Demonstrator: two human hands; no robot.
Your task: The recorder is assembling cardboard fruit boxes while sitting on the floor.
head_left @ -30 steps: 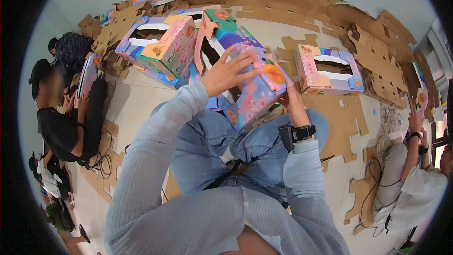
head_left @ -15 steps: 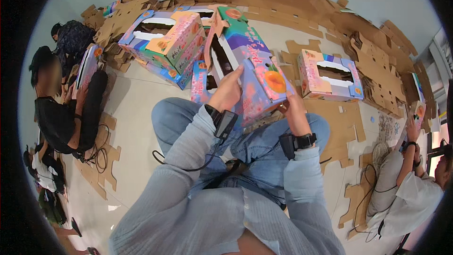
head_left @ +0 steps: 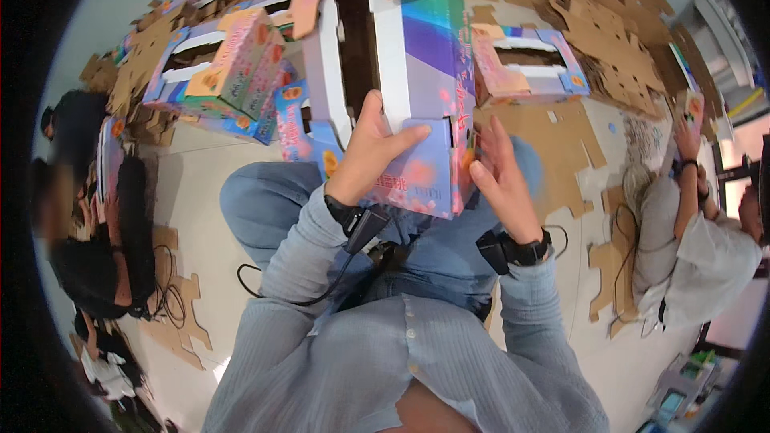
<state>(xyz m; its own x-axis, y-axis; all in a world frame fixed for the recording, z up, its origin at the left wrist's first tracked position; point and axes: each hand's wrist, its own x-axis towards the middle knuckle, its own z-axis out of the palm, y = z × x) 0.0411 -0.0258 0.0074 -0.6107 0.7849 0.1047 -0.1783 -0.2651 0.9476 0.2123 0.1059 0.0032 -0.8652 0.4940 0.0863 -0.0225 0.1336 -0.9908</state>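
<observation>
A colourful printed cardboard carton (head_left: 429, 56), purple, green and pink with a long opening in its top, stands tilted over my lap. My left hand (head_left: 367, 156) grips its near end, the thumb lying on the purple end flap and the other fingers partly hidden at the opening. Beside the carton's right side, my right hand (head_left: 507, 180) is open with its fingers apart, palm toward the printed wall. Whether its fingertips touch the carton I cannot tell. Behind the carton's left edge, another blue and pink carton (head_left: 293, 124) shows in part.
Stacked cartons (head_left: 249, 72) stand at the left, and another carton (head_left: 553, 84) rests at the right on the floor. Flat brown cardboard sheets (head_left: 597, 44) pile up along the far side. A person in black (head_left: 88, 273) sits at left, another in a light shirt (head_left: 706, 265) at right.
The carton has turned so its opening runs away from me, and it looms larger. My right hand has let go of its near corner and opened beside it. My view has shifted.
</observation>
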